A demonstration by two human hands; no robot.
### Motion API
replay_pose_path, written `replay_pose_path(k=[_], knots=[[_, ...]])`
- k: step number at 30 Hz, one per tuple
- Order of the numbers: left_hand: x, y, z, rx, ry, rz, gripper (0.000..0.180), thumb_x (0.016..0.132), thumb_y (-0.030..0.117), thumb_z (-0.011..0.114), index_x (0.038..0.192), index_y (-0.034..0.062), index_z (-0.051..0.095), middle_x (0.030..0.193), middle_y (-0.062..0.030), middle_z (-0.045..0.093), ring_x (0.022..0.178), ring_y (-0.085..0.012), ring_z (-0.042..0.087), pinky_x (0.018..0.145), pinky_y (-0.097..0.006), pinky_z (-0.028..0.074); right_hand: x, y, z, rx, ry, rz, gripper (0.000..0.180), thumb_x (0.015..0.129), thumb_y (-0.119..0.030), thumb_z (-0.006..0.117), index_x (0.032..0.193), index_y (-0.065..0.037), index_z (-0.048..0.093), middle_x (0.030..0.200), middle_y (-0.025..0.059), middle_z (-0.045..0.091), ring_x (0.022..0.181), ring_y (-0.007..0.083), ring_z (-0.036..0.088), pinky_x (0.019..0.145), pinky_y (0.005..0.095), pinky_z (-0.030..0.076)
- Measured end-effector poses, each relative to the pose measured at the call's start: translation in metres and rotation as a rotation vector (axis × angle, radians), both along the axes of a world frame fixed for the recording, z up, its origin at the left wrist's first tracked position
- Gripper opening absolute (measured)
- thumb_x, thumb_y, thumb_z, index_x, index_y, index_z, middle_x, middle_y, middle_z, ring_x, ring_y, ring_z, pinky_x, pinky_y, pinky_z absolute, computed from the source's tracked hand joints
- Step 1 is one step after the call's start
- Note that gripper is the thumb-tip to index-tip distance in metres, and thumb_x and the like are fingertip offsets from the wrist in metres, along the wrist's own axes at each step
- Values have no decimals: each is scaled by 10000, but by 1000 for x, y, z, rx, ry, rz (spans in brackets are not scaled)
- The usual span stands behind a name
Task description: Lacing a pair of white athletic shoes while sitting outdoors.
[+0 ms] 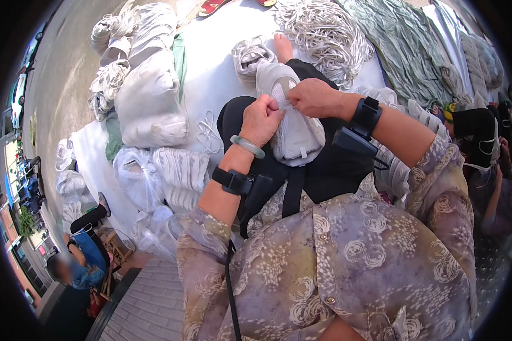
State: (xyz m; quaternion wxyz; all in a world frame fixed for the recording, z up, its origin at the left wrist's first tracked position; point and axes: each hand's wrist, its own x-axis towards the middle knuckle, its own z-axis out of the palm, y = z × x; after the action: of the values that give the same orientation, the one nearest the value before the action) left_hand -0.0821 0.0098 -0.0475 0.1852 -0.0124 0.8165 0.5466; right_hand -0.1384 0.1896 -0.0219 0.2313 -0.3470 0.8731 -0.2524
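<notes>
A white shoe upper (299,138) lies across my black-trousered lap, its heel toward me. At its lacing opening both my hands meet, fingers close together. My left hand (261,120), with a pale bangle at the wrist, pinches the upper's left edge between thumb and fingers. From the right, my right hand (316,99) is closed in a pinch over the opening; whatever thin thing is between its fingertips is too small to make out. Just beyond the upper sits another white shoe upper (251,57), near a bare foot (283,48).
A large heap of white laces (327,40) lies at the far right of the white sheet (207,74). Bundled uppers (182,170), a stuffed white bag (151,105) and a loose lace (209,133) are to the left. Other people sit at the lower left and right.
</notes>
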Motion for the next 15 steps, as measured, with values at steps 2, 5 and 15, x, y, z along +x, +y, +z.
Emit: replay_pose_path(k=[2,5,15], knots=[[1,-3,-4,46,-32,-4,136,783,102,641,778,51,516,616,9,524,492,-52,478,425,-194,390,-4,9,-6,-71,-136,-4,77,668,-93,520,671,-20,545,631,137,554,601,305,538,555,383,408],[-7,1,16,191,-264,42,138,787,109,638,771,61,509,591,5,527,436,-56,485,365,-188,377,-1,15,-11,-179,-461,-121,103,681,-129,525,674,-39,574,673,129,596,681,315,580,592,379,440],[-22,3,25,112,-401,-43,183,775,131,644,715,79,480,549,13,504,399,-54,471,329,-180,348,22,13,-28,-382,59,-132,67,755,-81,535,756,-19,512,709,134,519,707,313,532,657,353,433]])
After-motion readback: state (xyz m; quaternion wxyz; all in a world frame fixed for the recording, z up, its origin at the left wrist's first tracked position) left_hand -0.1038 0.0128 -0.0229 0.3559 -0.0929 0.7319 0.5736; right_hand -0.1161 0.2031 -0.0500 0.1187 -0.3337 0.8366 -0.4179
